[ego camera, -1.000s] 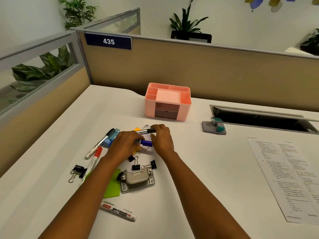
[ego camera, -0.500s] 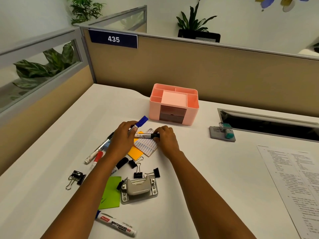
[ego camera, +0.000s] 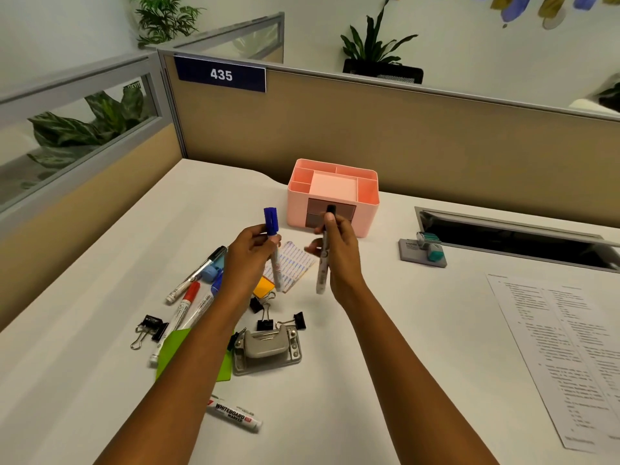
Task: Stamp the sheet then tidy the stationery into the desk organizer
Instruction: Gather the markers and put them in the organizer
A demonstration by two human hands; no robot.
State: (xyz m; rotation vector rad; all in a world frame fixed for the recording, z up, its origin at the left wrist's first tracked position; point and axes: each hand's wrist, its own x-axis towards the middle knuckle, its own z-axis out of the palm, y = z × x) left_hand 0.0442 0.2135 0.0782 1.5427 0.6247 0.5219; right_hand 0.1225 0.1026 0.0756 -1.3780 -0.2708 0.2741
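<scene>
My left hand (ego camera: 250, 251) grips a blue-capped marker (ego camera: 272, 238) upright above the desk. A black-capped marker (ego camera: 323, 260) stands upright in my right hand (ego camera: 337, 255). Both hands hover just in front of the pink desk organizer (ego camera: 367, 201), which has open top compartments and two drawers. A stamp (ego camera: 431, 246) rests on its grey pad to the right. The printed sheet (ego camera: 567, 344) lies at the far right. On the desk under my arms lie more markers (ego camera: 188, 303), several black binder clips (ego camera: 151, 325), sticky notes (ego camera: 292, 266) and a grey hole punch (ego camera: 266, 347).
A whiteboard marker (ego camera: 235, 414) lies near the front of the desk. A green sticky pad (ego camera: 172, 347) sits under my left forearm. A cable slot (ego camera: 510, 234) opens in the desk behind the stamp. Beige partition walls (ego camera: 436, 142) close off the back and left.
Both hands have lifted off the pile, each raising a marker from lying flat to upright, and moved toward the organizer. The camera has shifted closer.
</scene>
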